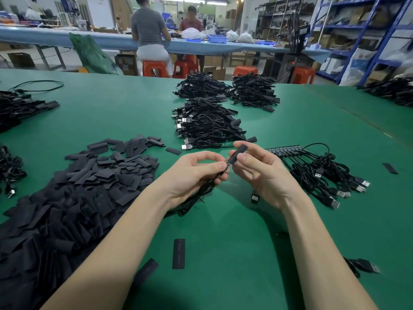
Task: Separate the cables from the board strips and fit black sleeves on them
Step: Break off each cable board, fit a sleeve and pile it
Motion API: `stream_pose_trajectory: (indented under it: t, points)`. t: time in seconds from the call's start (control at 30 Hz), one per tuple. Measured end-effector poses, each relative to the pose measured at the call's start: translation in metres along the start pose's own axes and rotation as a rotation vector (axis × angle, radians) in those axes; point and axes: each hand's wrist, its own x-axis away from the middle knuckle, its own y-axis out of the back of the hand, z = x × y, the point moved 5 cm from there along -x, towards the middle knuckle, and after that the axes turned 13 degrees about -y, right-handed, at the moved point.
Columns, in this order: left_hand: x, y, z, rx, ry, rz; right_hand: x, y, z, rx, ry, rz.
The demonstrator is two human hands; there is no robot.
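— So, where are the hands?
— Above the worktop [223, 231]. The left hand [196, 173] pinches the cable [202, 191] near its small board end [228, 167]; the right hand [257, 168] grips a black sleeve [238, 154], its mouth at that end.
— The risk?
— I'd say the flattened sleeve snags on the board's corners, or bends the solder joints if forced.

This is a factory workroom. Big piles of black cables [207, 126] cover a long green surface [290, 121]. Blue shelves [357, 30] hold boxes.
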Motion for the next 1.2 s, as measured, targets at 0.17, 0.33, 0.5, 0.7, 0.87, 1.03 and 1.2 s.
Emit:
stream_pose_trajectory:
  t: [0.17, 0.33, 0.5, 0.7, 0.87, 1.03, 1.2]
  points:
    - [-0.003, 0.0, -0.007, -0.26, -0.151, 0.01, 0.001, 0.005, 0.001, -0.015, 0.016, -0.052]
    - [-0.003, 0.004, -0.015, -0.506, -0.279, 0.093, -0.001, 0.01, -0.002, -0.085, -0.001, -0.116]
    - [-0.003, 0.007, -0.013, -0.507, -0.343, 0.019, -0.002, 0.011, -0.006, -0.162, -0.031, -0.155]
    - [-0.002, 0.007, -0.014, -0.474, -0.382, 0.033, -0.002, 0.007, -0.009, -0.184, -0.064, -0.132]
    - [-0.001, 0.004, -0.014, -0.484, -0.404, 0.045, -0.002, 0.005, -0.008, -0.138, -0.065, -0.111]
    - [-0.001, 0.004, -0.016, -0.46, -0.421, 0.041, -0.003, 0.001, -0.01, -0.138, -0.067, -0.088]
    - [0.0, 0.001, -0.015, -0.449, -0.426, 0.044, -0.002, 0.002, -0.011, -0.151, -0.078, -0.073]
